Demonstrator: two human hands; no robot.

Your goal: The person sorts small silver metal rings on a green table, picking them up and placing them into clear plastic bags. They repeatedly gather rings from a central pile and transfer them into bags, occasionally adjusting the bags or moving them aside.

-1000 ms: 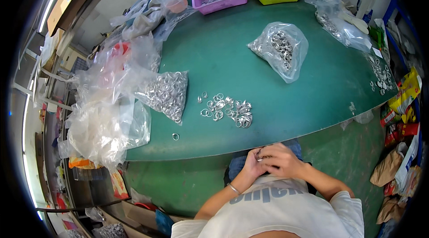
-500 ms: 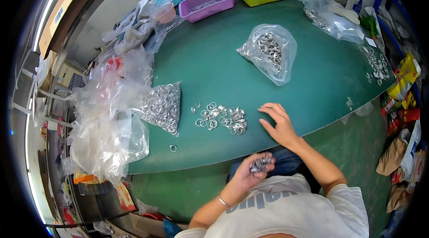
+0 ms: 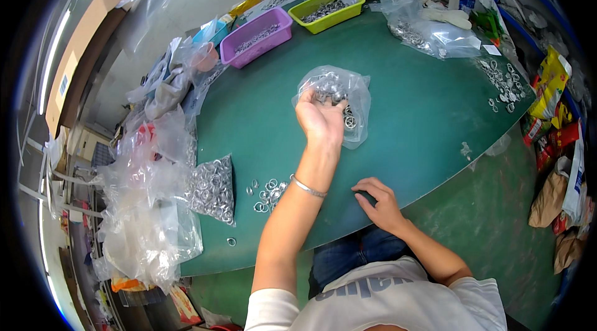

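Note:
My left hand (image 3: 321,121) reaches over the table with its palm up, at the mouth of a clear plastic bag (image 3: 359,135). A clump of silvery metal rings (image 3: 331,86) sits on its cupped fingers, which are partly hidden. More rings (image 3: 350,121) lie in the bag beside the hand. Near the table's front edge rests my right hand (image 3: 381,206), its fingers apart and slightly bent, holding nothing. Loose rings (image 3: 268,195) lie on the green table to the left of my left forearm, which covers part of that group. A single ring (image 3: 231,241) lies nearer the edge.
A filled bag of rings (image 3: 212,189) stands at the left, beside crumpled clear bags (image 3: 146,225). At the back are a purple tray (image 3: 255,38) and a lime-green tray (image 3: 326,10) with small metal parts. Scattered parts (image 3: 500,85) lie at the far right.
My left hand has moved from near my lap, forward to the clear bag, carrying the rings. My right hand stays by the table edge. The whole view has shifted slightly.

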